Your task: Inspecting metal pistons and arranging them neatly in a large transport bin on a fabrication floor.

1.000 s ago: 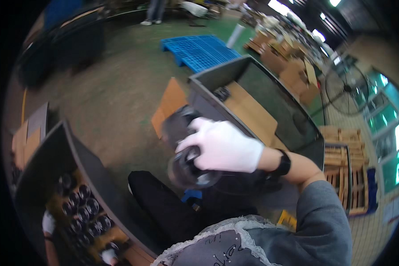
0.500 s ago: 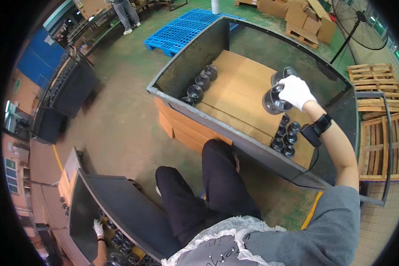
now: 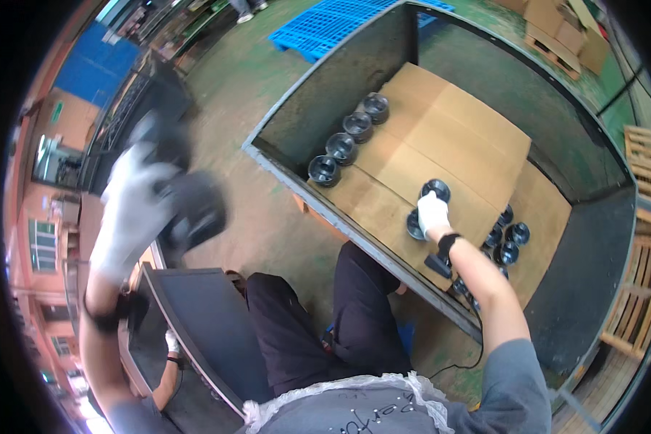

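Note:
My right hand [image 3: 432,215], in a white glove, is closed on two dark, glossy round cups [image 3: 437,189], one on each side of its fingers. They are on or just above the brown cardboard sheet [image 3: 477,155] inside a large grey metal bin [image 3: 318,195]. Raised at the left, my gloved left hand [image 3: 141,199] grips dark round cups [image 3: 199,210], smeared by motion. A row of similar cups [image 3: 341,147] stands along the sheet's left edge. More cups [image 3: 517,233] stand lower on the bin's right side, partly behind my right forearm.
Another dark bin [image 3: 202,311] stands at my lower left. Another person's gloved hand [image 3: 172,342] reaches into it. A blue plastic pallet [image 3: 318,32] lies beyond the large bin, and wooden pallets [image 3: 633,296] are at the right. A thin cable [image 3: 459,367] hangs near my right arm.
My right hand has lowered its two cups toward the cardboard, nearer the bin's front side. My left hand has come up into view at the left with dark cups. The view has shifted.

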`<act>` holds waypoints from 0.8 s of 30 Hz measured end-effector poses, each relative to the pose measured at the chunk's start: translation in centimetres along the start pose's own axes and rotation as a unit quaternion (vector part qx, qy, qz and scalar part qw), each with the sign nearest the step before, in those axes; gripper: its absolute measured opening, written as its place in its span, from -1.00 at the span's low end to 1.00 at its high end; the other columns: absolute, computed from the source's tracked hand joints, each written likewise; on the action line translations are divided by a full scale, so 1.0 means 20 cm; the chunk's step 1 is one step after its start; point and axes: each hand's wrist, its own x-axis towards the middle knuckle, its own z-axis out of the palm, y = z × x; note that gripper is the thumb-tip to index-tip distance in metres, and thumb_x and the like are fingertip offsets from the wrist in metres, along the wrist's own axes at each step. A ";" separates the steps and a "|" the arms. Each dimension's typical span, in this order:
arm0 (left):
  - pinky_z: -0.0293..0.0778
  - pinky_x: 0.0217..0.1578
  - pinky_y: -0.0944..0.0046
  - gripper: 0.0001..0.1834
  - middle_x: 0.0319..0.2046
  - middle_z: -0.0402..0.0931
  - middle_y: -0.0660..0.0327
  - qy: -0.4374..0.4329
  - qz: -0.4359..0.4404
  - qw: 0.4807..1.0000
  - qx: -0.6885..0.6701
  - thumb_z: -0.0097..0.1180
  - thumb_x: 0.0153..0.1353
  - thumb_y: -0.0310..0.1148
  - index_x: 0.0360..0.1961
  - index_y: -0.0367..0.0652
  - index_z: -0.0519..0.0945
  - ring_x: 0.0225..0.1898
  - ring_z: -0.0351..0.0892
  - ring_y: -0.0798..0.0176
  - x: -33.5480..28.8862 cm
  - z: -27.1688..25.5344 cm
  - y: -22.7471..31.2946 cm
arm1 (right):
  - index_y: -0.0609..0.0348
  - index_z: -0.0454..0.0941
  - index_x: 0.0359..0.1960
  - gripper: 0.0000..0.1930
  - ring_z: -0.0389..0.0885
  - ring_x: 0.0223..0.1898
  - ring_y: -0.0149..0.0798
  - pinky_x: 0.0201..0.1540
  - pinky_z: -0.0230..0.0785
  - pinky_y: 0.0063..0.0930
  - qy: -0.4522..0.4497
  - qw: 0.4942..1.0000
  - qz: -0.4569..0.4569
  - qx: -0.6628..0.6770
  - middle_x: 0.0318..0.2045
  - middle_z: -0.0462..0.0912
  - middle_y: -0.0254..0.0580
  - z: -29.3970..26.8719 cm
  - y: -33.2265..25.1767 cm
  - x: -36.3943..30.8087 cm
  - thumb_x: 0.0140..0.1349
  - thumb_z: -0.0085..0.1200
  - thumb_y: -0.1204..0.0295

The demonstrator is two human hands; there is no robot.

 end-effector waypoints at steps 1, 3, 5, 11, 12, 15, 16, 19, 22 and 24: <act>0.40 0.24 -0.01 -0.70 0.12 0.50 -0.10 -0.058 0.018 0.997 -0.043 0.26 -0.07 -0.59 -0.24 -0.14 0.75 0.21 0.45 -0.21 0.18 0.09 0.10 | 0.38 0.54 -0.04 -0.69 0.73 -0.19 0.24 -0.13 0.60 0.01 -0.006 1.000 -0.003 -0.001 -0.25 0.69 0.35 0.01 -0.01 0.00 0.32 -0.10 0.40; 0.51 0.08 -0.01 -0.69 -0.05 0.51 -0.04 -0.031 0.161 0.984 -0.062 0.24 -0.15 -0.59 -0.29 -0.12 0.75 0.06 0.50 -0.17 0.43 0.38 0.15 | 0.33 0.48 0.01 -0.67 0.70 -0.16 0.31 -0.09 0.56 0.08 -0.002 0.978 0.128 0.167 -0.25 0.68 0.37 -0.02 -0.08 -0.05 0.37 -0.17 0.35; 0.58 -0.11 0.00 -0.71 -0.14 0.53 0.00 -0.037 0.223 0.971 -0.078 0.24 -0.12 -0.54 -0.30 -0.09 0.76 -0.05 0.54 -0.13 0.62 0.65 0.30 | 0.26 0.50 0.04 -0.63 0.67 -0.09 0.34 -0.03 0.54 0.10 -0.038 0.969 0.151 0.194 -0.17 0.66 0.39 -0.04 -0.14 -0.03 0.42 -0.26 0.29; 0.56 -0.21 -0.05 -0.79 -0.30 0.59 -0.19 -0.210 0.275 0.921 -0.179 0.05 0.13 -0.51 -0.20 -0.38 0.54 -0.26 0.64 -0.23 0.90 1.50 0.73 | 0.17 0.52 0.04 -0.60 0.67 -0.05 0.34 0.00 0.55 0.11 -0.073 0.971 0.142 0.179 -0.14 0.66 0.40 -0.07 -0.12 -0.01 0.47 -0.36 0.26; 0.56 -0.18 -0.04 -0.78 -0.27 0.58 -0.19 -0.205 0.320 0.912 -0.154 0.04 0.15 -0.51 -0.19 -0.38 0.53 -0.23 0.64 -0.21 0.90 1.62 0.78 | 0.17 0.52 0.04 -0.60 0.67 -0.05 0.34 0.00 0.55 0.11 -0.072 0.969 0.150 0.181 -0.14 0.66 0.40 -0.04 -0.09 -0.01 0.47 -0.36 0.26; 0.54 -0.09 -0.01 -0.74 -0.10 0.53 -0.19 -0.249 0.388 0.884 -0.072 0.01 0.17 -0.51 -0.12 -0.37 0.52 -0.13 0.62 -0.16 0.85 1.91 0.84 | 0.13 0.51 0.05 -0.61 0.67 -0.03 0.32 0.03 0.55 0.09 -0.090 0.958 0.189 0.197 -0.14 0.66 0.41 -0.10 -0.18 0.00 0.47 -0.36 0.26; 0.53 -0.08 0.02 -0.74 -0.10 0.52 -0.16 -0.245 0.394 0.882 -0.085 0.01 0.16 -0.50 -0.13 -0.39 0.54 -0.10 0.60 -0.12 0.83 1.95 0.89 | 0.13 0.51 0.05 -0.61 0.67 -0.03 0.32 0.03 0.55 0.09 -0.092 0.955 0.199 0.197 -0.14 0.66 0.41 -0.11 -0.17 0.00 0.47 -0.36 0.26; 0.52 -0.10 0.05 -0.76 -0.14 0.53 -0.10 -0.227 0.458 0.859 -0.019 0.03 0.14 -0.49 -0.18 -0.38 0.58 -0.10 0.58 -0.07 0.78 2.06 0.94 | 0.21 0.55 0.04 -0.55 0.65 0.02 0.32 0.09 0.51 0.07 -0.097 0.934 0.259 0.227 -0.11 0.66 0.41 -0.09 -0.15 0.00 0.47 -0.33 0.17; 0.52 -0.16 0.06 -0.78 -0.17 0.53 -0.05 -0.220 0.458 0.861 -0.019 0.05 0.11 -0.48 -0.24 -0.35 0.61 -0.12 0.56 -0.03 0.71 2.18 0.93 | 0.33 0.59 0.01 -0.45 0.62 0.09 0.30 0.16 0.45 0.02 -0.091 0.889 0.331 0.302 -0.05 0.65 0.42 -0.07 -0.16 0.02 0.46 -0.30 0.08; 0.51 -0.22 0.07 -0.79 -0.19 0.53 -0.03 -0.201 0.459 0.865 0.001 0.07 0.08 -0.47 -0.26 -0.33 0.61 -0.16 0.55 -0.01 0.65 2.22 0.92 | 0.43 0.61 -0.03 -0.38 0.60 0.13 0.28 0.19 0.42 0.00 -0.085 0.895 0.316 0.302 -0.02 0.63 0.44 -0.06 -0.17 0.02 0.45 -0.28 0.02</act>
